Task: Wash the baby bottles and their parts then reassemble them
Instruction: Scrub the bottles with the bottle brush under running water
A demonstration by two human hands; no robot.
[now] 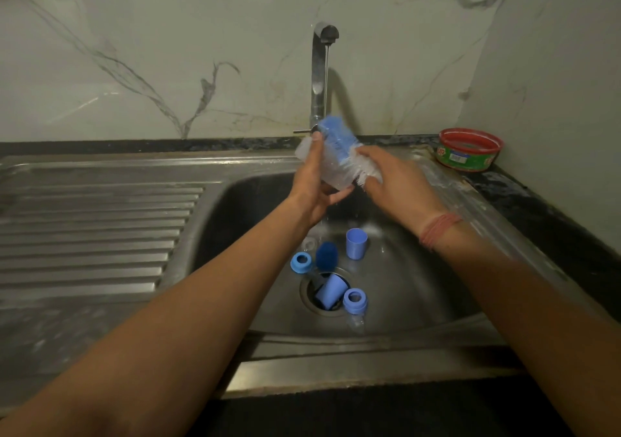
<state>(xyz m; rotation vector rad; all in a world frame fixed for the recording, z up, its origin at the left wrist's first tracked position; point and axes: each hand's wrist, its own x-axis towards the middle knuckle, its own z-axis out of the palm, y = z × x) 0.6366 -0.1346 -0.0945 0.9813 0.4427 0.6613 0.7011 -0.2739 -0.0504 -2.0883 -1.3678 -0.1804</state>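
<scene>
My left hand (314,181) grips a clear baby bottle (331,171), tilted over the sink basin (420,278). My right hand (393,181) holds a bottle brush (337,141) with blue and white bristles against the bottle; its handle is hidden in my palm. Water runs from the tap (321,67) onto them. In the basin lie two blue screw rings (300,262) (355,300), two pale blue caps (356,243) (331,291), one of them on the drain, a dark blue sponge (326,255) and a clear teat (357,322).
A ribbed steel drainboard (100,228) stretches to the left of the basin. A red and green tub of dish soap (470,149) sits on the dark counter at the back right corner. Marble wall panels rise behind the tap and on the right.
</scene>
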